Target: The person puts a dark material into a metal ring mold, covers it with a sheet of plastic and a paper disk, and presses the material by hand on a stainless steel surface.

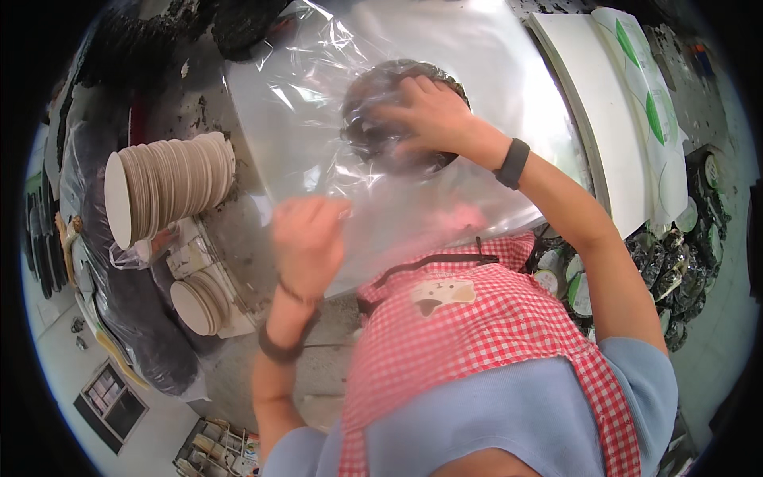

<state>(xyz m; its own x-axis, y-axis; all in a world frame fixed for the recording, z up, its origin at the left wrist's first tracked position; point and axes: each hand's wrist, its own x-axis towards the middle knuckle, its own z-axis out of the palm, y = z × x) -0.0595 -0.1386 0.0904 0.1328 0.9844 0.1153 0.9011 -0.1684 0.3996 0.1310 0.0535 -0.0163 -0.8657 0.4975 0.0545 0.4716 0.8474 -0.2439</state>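
Note:
A dark, round, flat bundle [368,103] lies on the work table, with see-through plastic film [314,83] over and around it. My right hand [435,115] rests on top of the bundle with its fingers spread, pressing on it rather than gripping. Closer to my body, my left hand [308,242] is raised and closed. It is blurred by motion, and a glint of film shows at its fingertips, so it seems to pinch the film's near edge. What the bundle is made of cannot be made out through the shiny plastic.
On the left, a long row of round cardboard discs [171,183] lies beside a smaller stack of discs [200,304]. A white stack of sheets with green leaf marks [648,103] borders the table's right. Several wrapped dark bundles with round labels [668,270] pile up at the lower right.

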